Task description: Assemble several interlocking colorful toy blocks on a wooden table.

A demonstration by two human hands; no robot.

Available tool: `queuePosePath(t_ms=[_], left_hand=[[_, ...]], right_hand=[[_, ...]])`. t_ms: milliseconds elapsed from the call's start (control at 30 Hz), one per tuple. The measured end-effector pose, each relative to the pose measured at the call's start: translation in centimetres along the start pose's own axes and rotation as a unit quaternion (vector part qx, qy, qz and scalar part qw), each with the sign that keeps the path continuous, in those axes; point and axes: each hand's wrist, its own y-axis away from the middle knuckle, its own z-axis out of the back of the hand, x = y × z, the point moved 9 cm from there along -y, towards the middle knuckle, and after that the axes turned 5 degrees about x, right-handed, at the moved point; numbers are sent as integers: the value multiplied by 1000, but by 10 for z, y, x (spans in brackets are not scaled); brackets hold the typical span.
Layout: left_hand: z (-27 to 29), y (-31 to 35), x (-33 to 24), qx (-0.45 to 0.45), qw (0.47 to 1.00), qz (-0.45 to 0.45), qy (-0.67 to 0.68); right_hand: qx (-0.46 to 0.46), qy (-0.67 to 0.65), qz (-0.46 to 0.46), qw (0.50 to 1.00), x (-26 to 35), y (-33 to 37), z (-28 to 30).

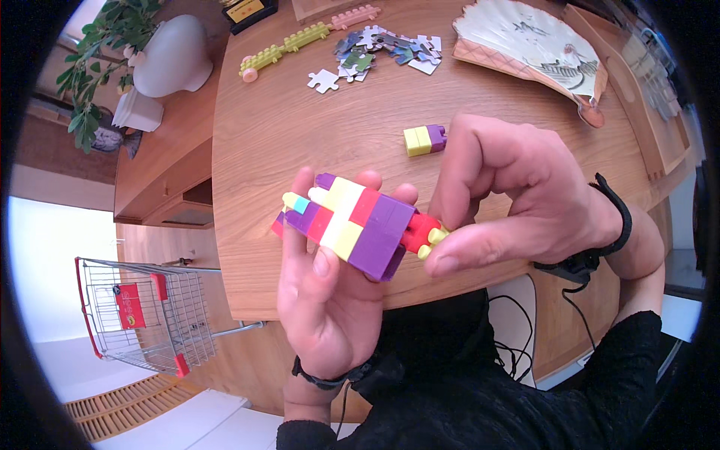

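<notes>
A block model (345, 225) of purple, red, yellow and white toy building bricks lies tilted across the palm of my left hand (330, 300). The thumb presses its near side and the fingers support it from behind. At the model's right end, a red brick with a yellow-green piece sticks out. My right hand (517, 195) pinches that yellow-green piece (436, 237) between thumb and forefinger, its other fingers curled. Beyond the right hand's knuckles, a small stack of yellow and purple bricks (424, 140) lies on the wooden table (300, 135), partly hidden.
Jigsaw pieces (386, 49) are heaped at the table's far side, near a green and pink brick strip (300, 39). A fan (532, 45) and a wooden tray (637, 112) lie at the right. A toy-like wire shopping cart (150, 311) stands left, below a potted plant (97, 60).
</notes>
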Motion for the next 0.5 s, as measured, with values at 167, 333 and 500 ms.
queuePosePath(t_ms=[167,333,500], left_hand=[[-2,1,-3,-6,999,-25,-32],[-10,6,-13,-7,985,-80,-153],[-8,8,-13,-30,984,-90,-152]], right_hand=[[-20,-39,-3,999,-2,1,1],[4,-114,-47,992,-7,-1,-3],[-8,-130,-30,991,-8,-1,-3]])
